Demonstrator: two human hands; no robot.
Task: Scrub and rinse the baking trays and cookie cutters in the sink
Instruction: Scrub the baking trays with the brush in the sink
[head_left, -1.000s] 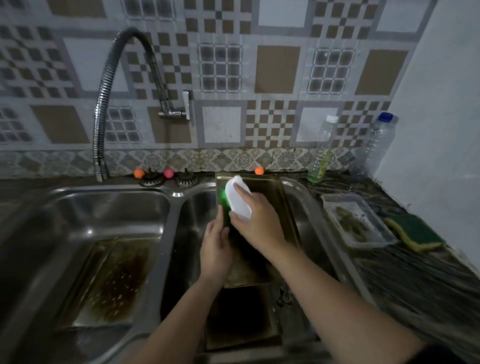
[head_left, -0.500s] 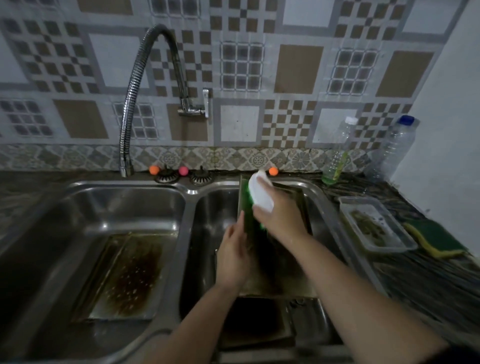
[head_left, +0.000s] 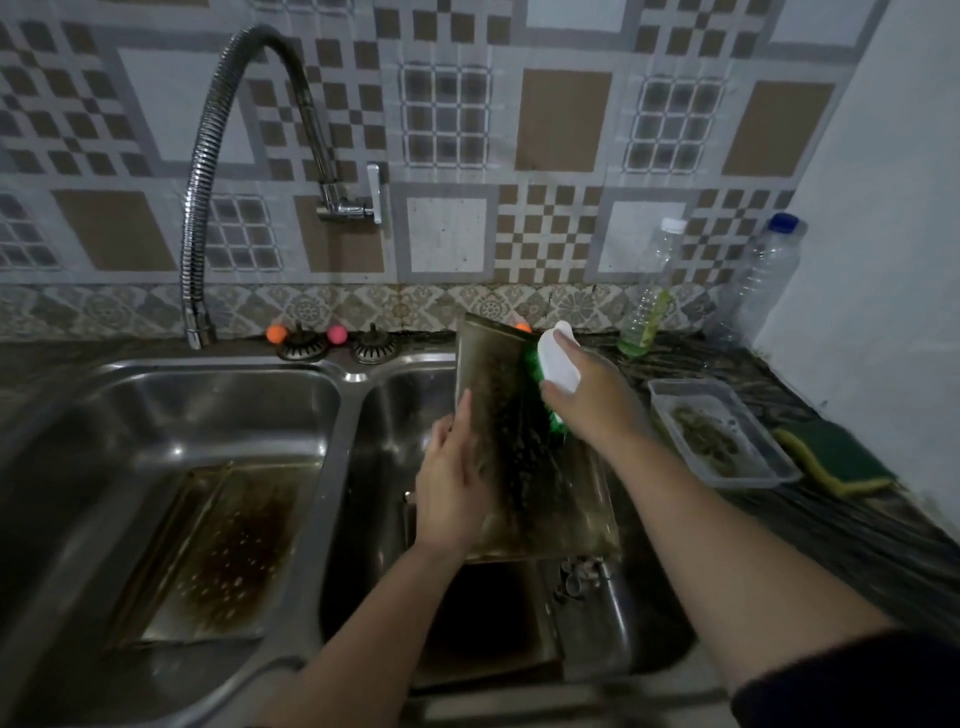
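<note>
A stained baking tray (head_left: 506, 415) stands tilted up in the right sink basin (head_left: 395, 467). My left hand (head_left: 452, 483) holds its left edge, fingers lying along the rim. My right hand (head_left: 592, 400) grips a white-handled scrub brush (head_left: 558, 358) with green bristles against the tray's upper right part. A second dirty tray (head_left: 218, 551) lies flat in the left basin. Another dark tray (head_left: 483, 618) lies under the held one. Small metal cookie cutters (head_left: 579, 574) sit at the bottom of the right basin.
A flexible steel faucet (head_left: 208, 171) arches over the left basin. On the right counter stand a clear plastic container (head_left: 722, 431), a green and yellow sponge (head_left: 831, 457) and two plastic bottles (head_left: 649, 291). Two drain plugs (head_left: 301, 345) sit behind the sink.
The held tray has been raised to a steeper tilt. My right hand has carried the brush up and right toward the tray's top right edge.
</note>
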